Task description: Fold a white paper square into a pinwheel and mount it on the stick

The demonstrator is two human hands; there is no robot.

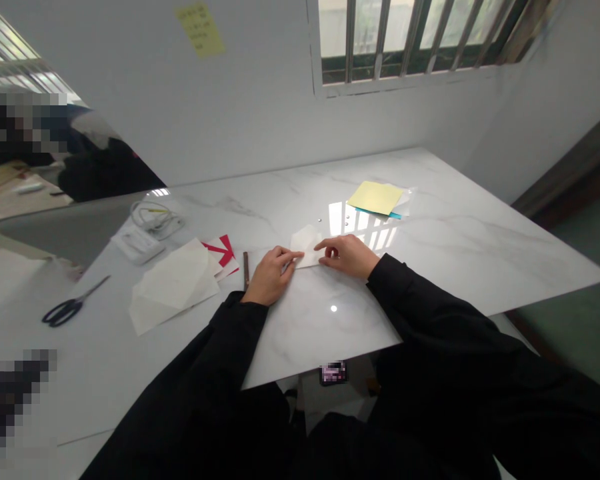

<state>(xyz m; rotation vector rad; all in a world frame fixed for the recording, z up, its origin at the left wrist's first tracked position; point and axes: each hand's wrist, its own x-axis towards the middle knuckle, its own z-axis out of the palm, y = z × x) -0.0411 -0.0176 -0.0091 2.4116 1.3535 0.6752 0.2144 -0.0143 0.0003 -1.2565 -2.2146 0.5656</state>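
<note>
A small folded piece of white paper (pixel 307 241) lies on the marble-patterned table between my two hands. My left hand (pixel 273 273) grips its lower left side, the index finger stretched across it and the thumb at the near edge. At the right side of the paper, my right hand (pixel 350 257) has its index finger and thumb curled onto the edge. The paper's near edge looks straight and creased, while its far edge comes to a blunt point. Close by my left wrist is a thin dark brown stick (pixel 246 270).
Left of my hands lie large white paper sheets (pixel 173 283), red-and-white paper (pixel 223 253), scissors (pixel 73 307) and a white box (pixel 140 243) with a coiled cable (pixel 157 217). Yellow paper (pixel 375 197) lies at the back right. Small shiny bits (pixel 347 220) dot the table. Another person (pixel 100 153) is at far left.
</note>
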